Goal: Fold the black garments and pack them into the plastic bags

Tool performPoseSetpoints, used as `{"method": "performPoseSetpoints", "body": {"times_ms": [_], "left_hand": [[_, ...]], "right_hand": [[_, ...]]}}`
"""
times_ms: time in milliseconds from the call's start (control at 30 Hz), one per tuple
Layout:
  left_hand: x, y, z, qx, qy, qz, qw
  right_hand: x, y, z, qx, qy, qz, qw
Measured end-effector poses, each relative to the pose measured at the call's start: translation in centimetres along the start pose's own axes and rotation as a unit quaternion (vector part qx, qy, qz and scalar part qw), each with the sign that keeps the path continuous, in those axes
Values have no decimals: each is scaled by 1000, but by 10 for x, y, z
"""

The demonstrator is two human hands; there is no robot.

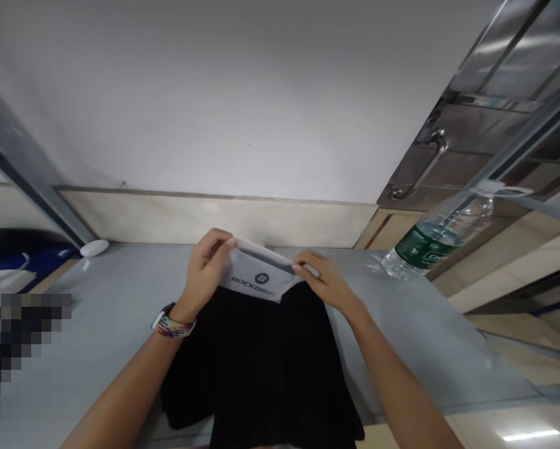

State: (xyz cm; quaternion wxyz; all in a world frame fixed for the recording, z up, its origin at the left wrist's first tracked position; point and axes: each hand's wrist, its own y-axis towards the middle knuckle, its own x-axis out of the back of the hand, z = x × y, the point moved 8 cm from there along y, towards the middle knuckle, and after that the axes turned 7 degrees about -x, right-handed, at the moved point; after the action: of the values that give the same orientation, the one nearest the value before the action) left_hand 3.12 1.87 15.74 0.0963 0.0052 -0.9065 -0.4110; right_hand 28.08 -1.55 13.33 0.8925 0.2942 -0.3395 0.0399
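In the head view, the person in front of me leans over a grey table [106,312], where a black garment [270,362] lies spread close to the body. At its far end is a pale ROCKBROS piece [256,277]; from here I can't tell whether it is sewn on or separate. The left hand [208,265] pinches one upper corner between thumb and fingers, and the right hand [324,280] grips the opposite corner, a little blurred. The upper edge stretches between them, so the step in hand looks like straightening or opening that edge. The next move, I'd judge, calls for an even pull and both corners kept pinched. A bottle [432,243] stands on the table beyond the right hand.
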Motion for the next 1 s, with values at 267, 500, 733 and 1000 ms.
{"method": "performPoseSetpoints", "body": {"times_ms": [267, 500, 733, 1000], "left_hand": [[7, -5, 31, 48, -5, -19, 999], [-10, -7, 17, 32, -30, 112, 993], [-29, -17, 17, 79, -30, 203, 976], [-52, -30, 7, 130, -102, 375, 912]], "right_hand": [[13, -9, -38, -75, 38, -10, 996], [20, -16, -34, -28, 16, -137, 990], [28, -25, -8, 73, -62, -228, 969], [26, -22, -1, 69, -42, -179, 981]]}}
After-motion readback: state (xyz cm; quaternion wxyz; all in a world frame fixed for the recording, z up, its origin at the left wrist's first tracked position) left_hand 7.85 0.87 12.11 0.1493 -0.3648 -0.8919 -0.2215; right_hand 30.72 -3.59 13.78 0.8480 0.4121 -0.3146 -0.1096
